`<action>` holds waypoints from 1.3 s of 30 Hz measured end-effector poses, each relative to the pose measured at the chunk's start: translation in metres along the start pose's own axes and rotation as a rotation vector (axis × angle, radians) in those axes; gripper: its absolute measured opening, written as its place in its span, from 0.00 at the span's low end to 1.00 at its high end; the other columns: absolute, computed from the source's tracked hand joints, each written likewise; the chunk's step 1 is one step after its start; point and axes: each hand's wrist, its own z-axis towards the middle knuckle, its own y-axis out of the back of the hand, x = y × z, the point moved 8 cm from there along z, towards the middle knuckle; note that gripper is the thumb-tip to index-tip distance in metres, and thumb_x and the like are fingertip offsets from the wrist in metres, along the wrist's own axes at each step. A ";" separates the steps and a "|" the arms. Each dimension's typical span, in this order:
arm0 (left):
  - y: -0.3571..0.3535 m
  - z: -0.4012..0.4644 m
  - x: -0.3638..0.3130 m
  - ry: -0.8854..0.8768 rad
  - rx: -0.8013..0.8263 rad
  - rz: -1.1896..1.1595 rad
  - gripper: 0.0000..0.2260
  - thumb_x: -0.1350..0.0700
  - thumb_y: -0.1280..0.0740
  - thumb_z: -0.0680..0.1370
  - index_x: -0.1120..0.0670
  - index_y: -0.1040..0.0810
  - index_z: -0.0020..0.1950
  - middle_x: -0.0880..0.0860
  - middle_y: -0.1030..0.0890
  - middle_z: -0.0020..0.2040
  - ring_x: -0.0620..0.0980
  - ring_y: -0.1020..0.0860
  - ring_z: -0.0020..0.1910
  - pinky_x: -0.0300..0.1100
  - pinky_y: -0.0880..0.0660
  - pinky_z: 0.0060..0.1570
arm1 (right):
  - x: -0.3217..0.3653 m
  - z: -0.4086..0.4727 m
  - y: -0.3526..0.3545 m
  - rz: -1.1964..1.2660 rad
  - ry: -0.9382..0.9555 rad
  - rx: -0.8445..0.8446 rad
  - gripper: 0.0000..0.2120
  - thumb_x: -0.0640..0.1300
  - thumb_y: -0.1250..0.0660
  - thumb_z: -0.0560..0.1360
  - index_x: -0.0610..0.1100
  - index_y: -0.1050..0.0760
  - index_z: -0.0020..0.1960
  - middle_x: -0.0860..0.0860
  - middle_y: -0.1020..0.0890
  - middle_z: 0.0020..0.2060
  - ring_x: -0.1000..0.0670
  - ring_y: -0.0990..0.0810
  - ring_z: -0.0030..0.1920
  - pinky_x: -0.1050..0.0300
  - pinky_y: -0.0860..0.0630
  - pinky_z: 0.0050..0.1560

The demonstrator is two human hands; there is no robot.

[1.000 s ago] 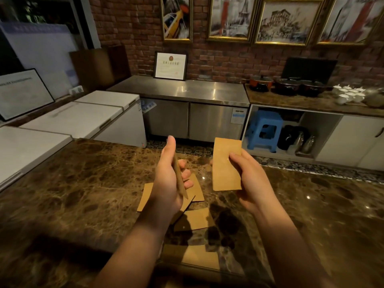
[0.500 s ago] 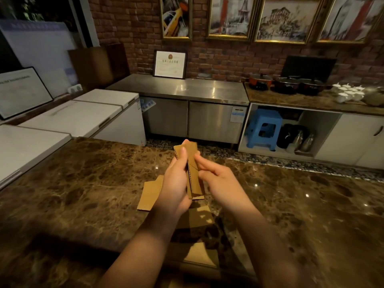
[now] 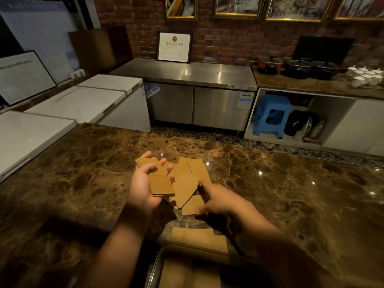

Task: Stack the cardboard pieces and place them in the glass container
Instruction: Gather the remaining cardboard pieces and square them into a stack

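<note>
From the head view, the left hand [image 3: 143, 183] cradles a small stack of cardboard pieces [image 3: 159, 179], fingers curled round it. The right hand [image 3: 216, 201] pinches a loose piece [image 3: 185, 189] over the marble bench [image 3: 83, 173]. The glass container [image 3: 158, 265] sits nearest.

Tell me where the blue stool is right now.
In the head view, the blue stool sits at the upper right, in the open space under the far counter, beside the steel cabinet.

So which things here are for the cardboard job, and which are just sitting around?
For the job:
- small cardboard stack in the left hand
- loose cardboard pieces on the counter
- right hand
- glass container

Just sitting around:
- blue stool
- pots
- framed certificate
</note>
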 end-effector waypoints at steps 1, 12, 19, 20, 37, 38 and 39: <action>0.001 0.000 0.001 -0.001 0.001 -0.001 0.15 0.61 0.42 0.82 0.43 0.24 0.59 0.60 0.20 0.60 0.56 0.15 0.42 0.48 0.20 0.39 | -0.001 0.003 -0.008 -0.095 0.001 0.014 0.48 0.57 0.22 0.67 0.52 0.45 0.79 0.47 0.30 0.74 0.42 0.32 0.72 0.42 0.36 0.70; -0.025 -0.004 0.014 0.014 0.068 -0.001 0.14 0.59 0.40 0.82 0.44 0.24 0.63 0.61 0.22 0.62 0.55 0.14 0.39 0.49 0.19 0.36 | -0.011 -0.022 0.036 0.476 -0.082 -0.012 0.05 0.46 0.31 0.79 0.49 0.20 0.54 0.51 0.14 0.48 0.52 0.15 0.48 0.58 0.21 0.45; -0.069 -0.021 0.023 0.033 0.211 0.016 0.15 0.60 0.37 0.81 0.43 0.18 0.61 0.61 0.17 0.59 0.59 0.14 0.46 0.51 0.18 0.37 | 0.005 -0.063 0.090 1.229 0.113 -0.146 0.11 0.40 0.37 0.81 0.44 0.21 0.61 0.45 0.12 0.51 0.45 0.13 0.51 0.51 0.16 0.44; -0.075 -0.025 0.024 0.036 0.240 0.017 0.15 0.60 0.36 0.80 0.43 0.18 0.60 0.60 0.16 0.59 0.60 0.14 0.47 0.51 0.18 0.37 | 0.010 -0.066 0.093 1.227 0.157 -0.142 0.12 0.39 0.37 0.81 0.43 0.21 0.63 0.43 0.13 0.53 0.43 0.14 0.54 0.46 0.16 0.49; -0.096 -0.044 0.017 -0.286 0.318 0.384 0.19 0.34 0.38 0.76 0.37 0.24 0.64 0.51 0.17 0.59 0.48 0.16 0.55 0.48 0.17 0.50 | 0.073 -0.076 0.085 0.403 0.363 -0.504 0.24 0.63 0.41 0.74 0.60 0.28 0.69 0.60 0.26 0.46 0.65 0.25 0.47 0.65 0.27 0.45; -0.092 -0.040 0.016 -0.259 0.319 0.349 0.15 0.40 0.36 0.79 0.39 0.24 0.65 0.52 0.16 0.58 0.49 0.15 0.52 0.48 0.16 0.45 | 0.075 -0.069 0.079 0.476 0.383 -0.378 0.24 0.62 0.40 0.74 0.61 0.27 0.68 0.58 0.24 0.47 0.63 0.24 0.46 0.65 0.26 0.45; -0.086 -0.036 0.014 -0.227 0.311 0.296 0.12 0.48 0.35 0.81 0.41 0.23 0.65 0.53 0.15 0.56 0.50 0.14 0.47 0.48 0.16 0.40 | 0.075 -0.062 0.075 0.566 0.402 -0.248 0.20 0.61 0.39 0.74 0.62 0.25 0.65 0.55 0.22 0.49 0.61 0.22 0.45 0.63 0.24 0.44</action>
